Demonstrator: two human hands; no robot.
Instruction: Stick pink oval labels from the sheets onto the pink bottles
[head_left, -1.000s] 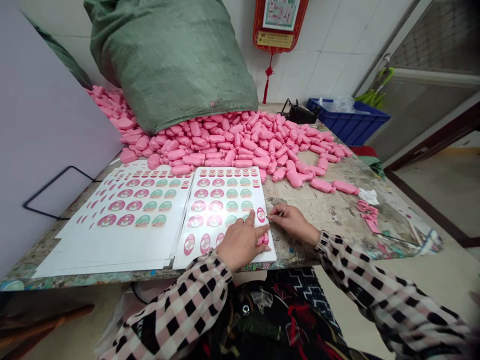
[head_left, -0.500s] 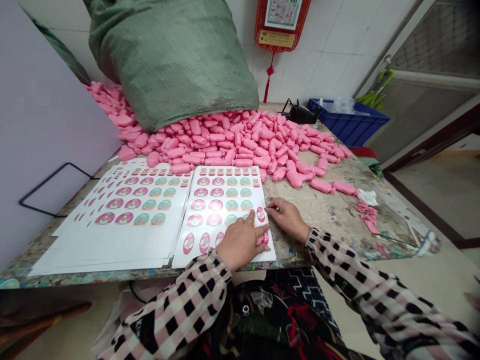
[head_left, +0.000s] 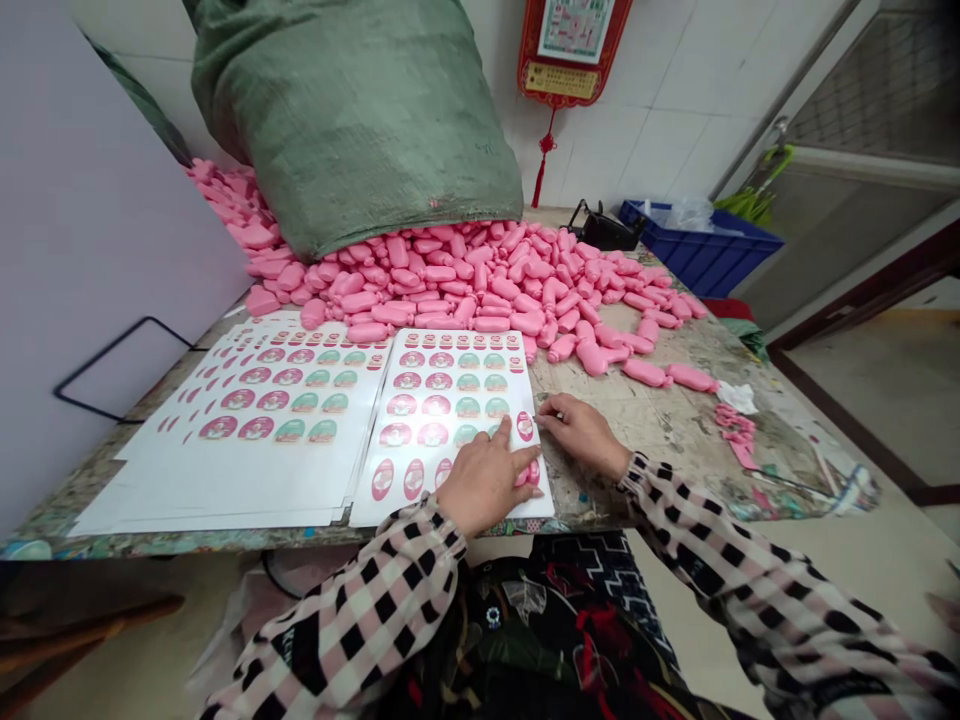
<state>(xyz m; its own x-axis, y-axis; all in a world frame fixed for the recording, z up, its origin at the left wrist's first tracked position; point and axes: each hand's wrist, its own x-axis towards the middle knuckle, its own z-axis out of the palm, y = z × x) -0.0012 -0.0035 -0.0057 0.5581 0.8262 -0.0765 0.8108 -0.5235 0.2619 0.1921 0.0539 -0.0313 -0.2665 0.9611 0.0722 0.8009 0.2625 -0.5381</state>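
My left hand lies on the right-hand sticker sheet, fingers spread over its lower right part. Between those fingers shows a rounded pink shape; most of it is covered, and I cannot tell whether it is a sticker or a loose piece. At the sheet's right edge my right hand is closed, thumb and forefinger pinched together. Its fingertips are beside a pink oval sticker. Whatever they grip is too small to make out. Rows of pink and green stickers cover the sheet.
More sticker sheets lie fanned out on the left. Behind them, a heap of pink bottle-shaped plastic pieces spills from a green sack. A blue crate stands at the back right. Pink scraps lie on the worn table.
The whole view has shifted slightly. Both hands keep nearly the same places on and beside the sheet; nothing has plainly been picked up or let go.
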